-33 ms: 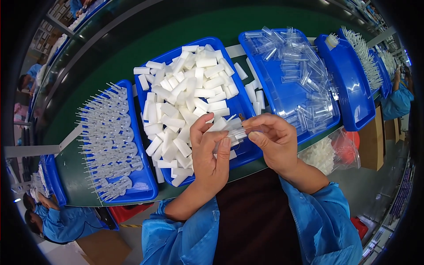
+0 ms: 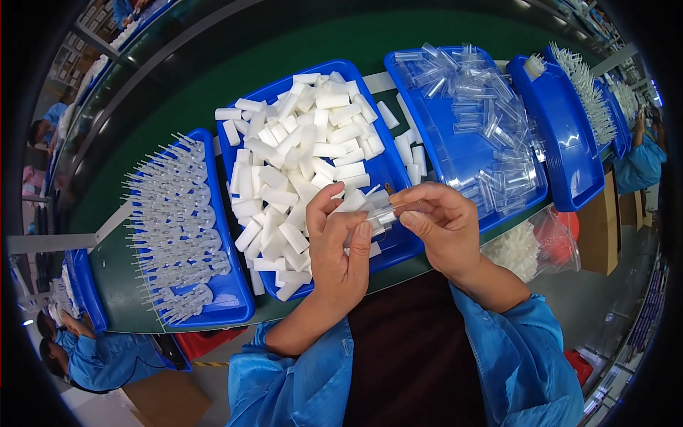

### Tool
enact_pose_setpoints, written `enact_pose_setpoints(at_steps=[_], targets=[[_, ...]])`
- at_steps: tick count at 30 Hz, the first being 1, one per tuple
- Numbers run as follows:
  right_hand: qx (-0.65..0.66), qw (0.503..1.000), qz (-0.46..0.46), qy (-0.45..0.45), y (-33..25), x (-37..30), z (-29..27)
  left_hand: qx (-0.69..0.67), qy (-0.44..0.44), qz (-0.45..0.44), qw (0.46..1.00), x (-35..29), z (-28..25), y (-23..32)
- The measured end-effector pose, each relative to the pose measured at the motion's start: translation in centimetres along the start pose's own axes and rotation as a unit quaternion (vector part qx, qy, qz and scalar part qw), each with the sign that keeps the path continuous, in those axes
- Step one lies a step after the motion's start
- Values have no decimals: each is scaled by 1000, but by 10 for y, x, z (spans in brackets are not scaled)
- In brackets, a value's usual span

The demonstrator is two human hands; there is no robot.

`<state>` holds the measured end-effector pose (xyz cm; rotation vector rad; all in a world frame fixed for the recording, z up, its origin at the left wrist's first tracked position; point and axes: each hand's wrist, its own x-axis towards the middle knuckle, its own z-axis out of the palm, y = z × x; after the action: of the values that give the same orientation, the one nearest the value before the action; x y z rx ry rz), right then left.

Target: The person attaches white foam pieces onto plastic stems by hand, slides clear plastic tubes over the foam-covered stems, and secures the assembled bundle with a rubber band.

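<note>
Above the near edge of the middle tray, my two hands meet around a clear plastic tube [image 2: 384,215]. My left hand [image 2: 338,249] is closed on its left end, with thumb and fingers pinching it. At the other end, the thumb and forefinger of my right hand [image 2: 449,229] grip the clear plastic. Fingers partly cover the tube, and I cannot tell whether a second part is inside it. Right behind my hands, white foam-like blocks [image 2: 292,153] are heaped in a blue tray [image 2: 384,164]. More clear tubes [image 2: 491,128] lie in another blue tray [image 2: 430,135] to the right.
At the left, a blue tray [image 2: 242,302] holds rows of translucent parts with thin stems [image 2: 174,228]. Further right stands a deeper blue tray [image 2: 558,135]. A plastic bag [image 2: 551,238] and a cardboard box [image 2: 603,231] sit below the bench. Co-workers in blue sit at both sides.
The clear tube has shifted very slightly between my fingers. Both hands stay in the same place, and the trays have not moved.
</note>
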<state>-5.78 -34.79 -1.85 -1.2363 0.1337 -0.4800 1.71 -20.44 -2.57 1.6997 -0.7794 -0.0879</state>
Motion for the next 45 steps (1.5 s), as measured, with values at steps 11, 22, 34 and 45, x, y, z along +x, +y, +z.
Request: enact_pose_setpoints(at_steps=[11,22,34,45], targets=[[-103,987,120,-34,-21,14,-9,31,-78,-6,997,0,-3,5],[-237,968,3,-79,-9,9,-7,-31,-85,16,996,-6,6,10],[-318,939,-68,-111,-33,2,-9,-182,-109,72,975,-5,-4,8],[-395,897,-118,-159,-38,-10,-15,-331,-212,-126,911,-4,-1,5]])
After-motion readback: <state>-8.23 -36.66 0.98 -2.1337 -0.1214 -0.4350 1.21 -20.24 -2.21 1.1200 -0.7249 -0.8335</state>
